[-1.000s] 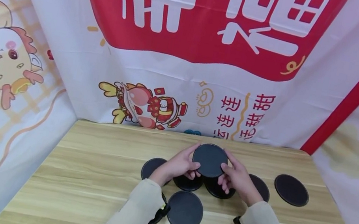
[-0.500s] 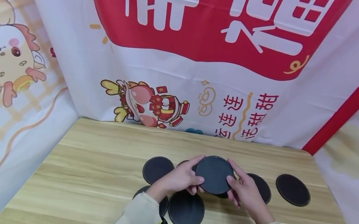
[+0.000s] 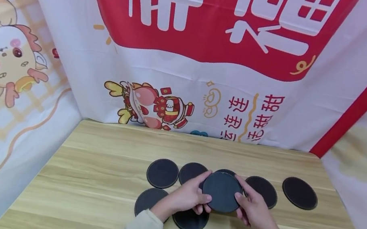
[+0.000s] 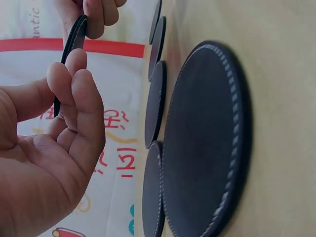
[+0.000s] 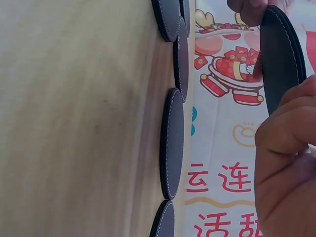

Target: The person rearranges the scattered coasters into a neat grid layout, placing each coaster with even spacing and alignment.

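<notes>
A round black coaster (image 3: 222, 192) with a stitched edge is held above the table by both hands. My left hand (image 3: 187, 199) pinches its left edge, thumb on the near face, and my right hand (image 3: 256, 211) pinches the right edge the same way. In the left wrist view this coaster (image 4: 74, 42) appears nearly edge-on, raised off the tabletop. The right wrist view shows the coaster (image 5: 280, 54) between the two sets of fingers. Just behind it lies another coaster (image 3: 226, 171), mostly hidden. Below the left hand rests a front-row coaster (image 3: 191, 221), partly covered.
Several matching coasters lie flat on the wooden table (image 3: 101, 182). The back row runs from a left coaster (image 3: 163, 173) to a far-right coaster (image 3: 300, 193), set apart from its neighbour. A front-left coaster (image 3: 150, 202) sits partly behind the left wrist. A printed cloth (image 3: 197, 76) hangs behind.
Both hands have brought the held coaster toward me and slightly right, from over the back edge of the row to in front of it. Back-row coasters have come into fuller view.
</notes>
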Tool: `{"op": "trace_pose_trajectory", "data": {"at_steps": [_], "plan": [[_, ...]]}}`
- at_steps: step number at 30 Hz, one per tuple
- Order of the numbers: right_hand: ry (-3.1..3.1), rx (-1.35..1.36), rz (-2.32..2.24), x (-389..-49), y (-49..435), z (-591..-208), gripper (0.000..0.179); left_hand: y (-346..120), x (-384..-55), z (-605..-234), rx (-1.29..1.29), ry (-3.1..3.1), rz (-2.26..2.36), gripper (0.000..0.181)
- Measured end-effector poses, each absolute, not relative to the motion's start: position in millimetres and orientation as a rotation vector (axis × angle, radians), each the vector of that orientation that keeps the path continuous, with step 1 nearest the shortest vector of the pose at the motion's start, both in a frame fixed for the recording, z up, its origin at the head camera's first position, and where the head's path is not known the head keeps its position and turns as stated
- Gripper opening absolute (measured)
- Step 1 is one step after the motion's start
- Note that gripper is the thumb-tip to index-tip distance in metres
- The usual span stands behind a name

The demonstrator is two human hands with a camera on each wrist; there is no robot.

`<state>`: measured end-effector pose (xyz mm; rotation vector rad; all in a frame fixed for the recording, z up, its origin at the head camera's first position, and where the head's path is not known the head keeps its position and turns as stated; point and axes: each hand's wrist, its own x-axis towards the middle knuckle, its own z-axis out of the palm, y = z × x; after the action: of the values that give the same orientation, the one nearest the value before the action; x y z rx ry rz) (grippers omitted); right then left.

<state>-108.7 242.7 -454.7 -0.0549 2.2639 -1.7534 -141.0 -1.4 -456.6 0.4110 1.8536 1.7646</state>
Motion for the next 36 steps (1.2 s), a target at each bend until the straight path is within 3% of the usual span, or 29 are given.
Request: {"op": "trace_pose_trajectory", "data": {"at_steps": [15,36], "plan": [[2.309,-0.120,-1.605,-82,255,-459,0.055,17,-110,-469,0.313,1.982,1.630,0.082],[2.335,0.063,-1.419,-62,254,-476,0.056,32,-98,-473,0.405,2.362,1.072,0.067]]}}
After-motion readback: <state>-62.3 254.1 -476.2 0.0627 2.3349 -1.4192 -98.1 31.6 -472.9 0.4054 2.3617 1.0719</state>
